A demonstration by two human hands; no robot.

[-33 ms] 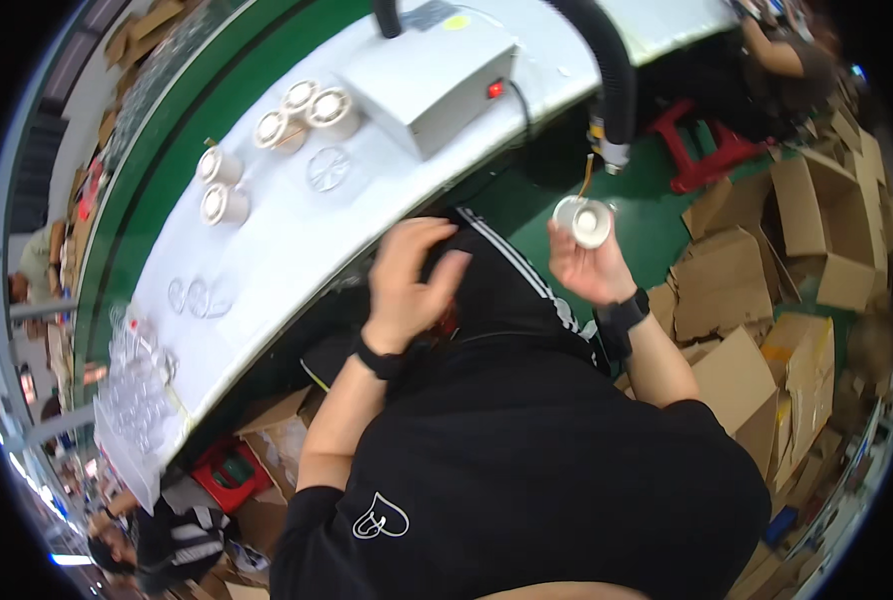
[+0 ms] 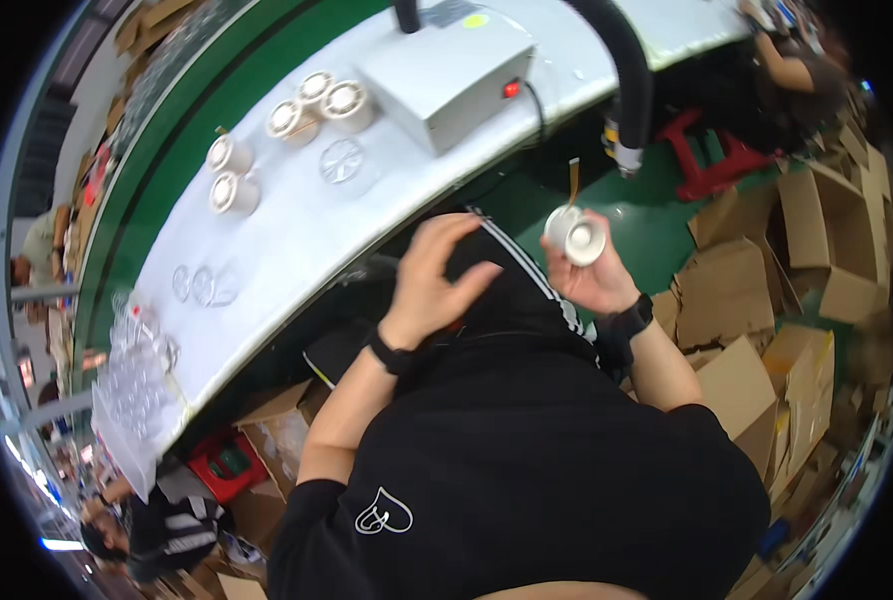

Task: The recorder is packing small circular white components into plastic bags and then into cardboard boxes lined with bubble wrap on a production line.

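Observation:
A round white part with a raised centre [image 2: 580,237] sits in my right hand [image 2: 600,275], whose fingers are wrapped round it. An orange-brown strip [image 2: 574,181] sticks up from its edge. Over my lap, my left hand [image 2: 437,280] holds nothing; its thumb and fingers are spread apart. On the white table [image 2: 302,225] several similar white parts stand in two groups, one of them a cup-shaped part [image 2: 235,193]. A clear spoked disc [image 2: 343,161] lies in front of them.
A grey metal box [image 2: 447,75] with a red switch stands on the table. A black ribbed hose [image 2: 622,70] hangs down near my right hand. Clear plastic pieces in a bag [image 2: 137,390] lie at the left end. Cardboard boxes [image 2: 832,230] and a red stool [image 2: 712,165] are at the right.
My left hand has moved a little to the right, toward my right hand. The white part has turned slightly, and its strip now stands more upright. The whole view has shifted slightly.

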